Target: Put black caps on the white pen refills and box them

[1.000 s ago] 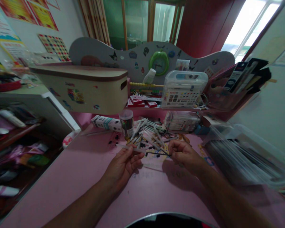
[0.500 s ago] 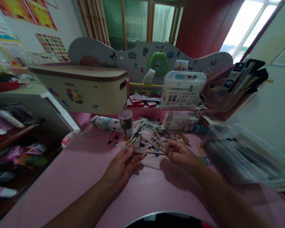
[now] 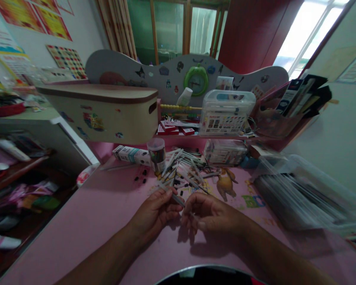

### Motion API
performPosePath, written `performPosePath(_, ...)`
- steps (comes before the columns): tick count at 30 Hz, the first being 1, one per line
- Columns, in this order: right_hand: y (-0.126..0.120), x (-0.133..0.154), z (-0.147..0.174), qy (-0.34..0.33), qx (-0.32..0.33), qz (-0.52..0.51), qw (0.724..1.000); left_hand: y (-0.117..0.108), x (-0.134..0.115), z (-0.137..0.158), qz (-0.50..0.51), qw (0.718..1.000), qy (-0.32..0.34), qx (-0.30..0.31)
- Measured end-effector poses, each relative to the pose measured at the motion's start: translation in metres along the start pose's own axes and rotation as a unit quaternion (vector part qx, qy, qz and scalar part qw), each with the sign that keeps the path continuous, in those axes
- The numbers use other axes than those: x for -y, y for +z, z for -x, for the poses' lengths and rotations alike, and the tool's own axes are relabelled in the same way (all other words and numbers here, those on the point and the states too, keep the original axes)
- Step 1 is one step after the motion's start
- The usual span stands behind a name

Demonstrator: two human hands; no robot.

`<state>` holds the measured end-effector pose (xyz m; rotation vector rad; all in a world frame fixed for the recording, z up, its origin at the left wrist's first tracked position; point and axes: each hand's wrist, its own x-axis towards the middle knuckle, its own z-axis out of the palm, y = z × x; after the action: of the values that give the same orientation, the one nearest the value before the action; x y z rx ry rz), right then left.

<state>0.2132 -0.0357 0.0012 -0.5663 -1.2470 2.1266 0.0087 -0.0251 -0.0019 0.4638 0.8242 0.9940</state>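
Observation:
My left hand (image 3: 158, 208) pinches a translucent pen barrel (image 3: 178, 199) between thumb and fingers. The barrel slants down to the right and looks greyish inside. Close to its lower end is my right hand (image 3: 206, 213), fingers curled together. A small pale sliver shows at those fingertips, too blurred to name. Beyond both hands lies a pile of pen barrels and thin dark refills (image 3: 185, 166). Small black pen parts (image 3: 178, 183) are scattered at its near edge, and several more lie to the left.
A clear jar of pens (image 3: 156, 154) stands behind the pile, beside a long white box (image 3: 130, 154). At the right, a clear plastic bin (image 3: 311, 170) holds many dark-tipped pens. Above runs a shelf with a cream storage box (image 3: 106, 118) and a clear carry case (image 3: 227, 114).
My right hand has come down and left, close to the barrel's end. The dark refill stretched between the hands no longer shows outside the barrel. The barrel has tilted more steeply.

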Motion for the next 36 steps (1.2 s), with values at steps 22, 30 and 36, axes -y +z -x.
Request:
performPosePath(22, -0.019, 0.018, -0.006, -0.093, -0.275, 0.667, 0.686, -0.001, 0.001, -0.003, 0.062, 0.998, 0.010, -0.017)
performPosePath(30, -0.021, 0.002, -0.017, -0.044, -0.252, 0.747, 0.613, -0.004, 0.001, -0.004, 0.063, 0.996, 0.021, -0.064)
performPosePath(36, -0.009, 0.000, -0.015, -0.074, -0.286, 0.454, 0.841, 0.001, 0.001, -0.002, 0.041, 0.995, 0.037, -0.082)
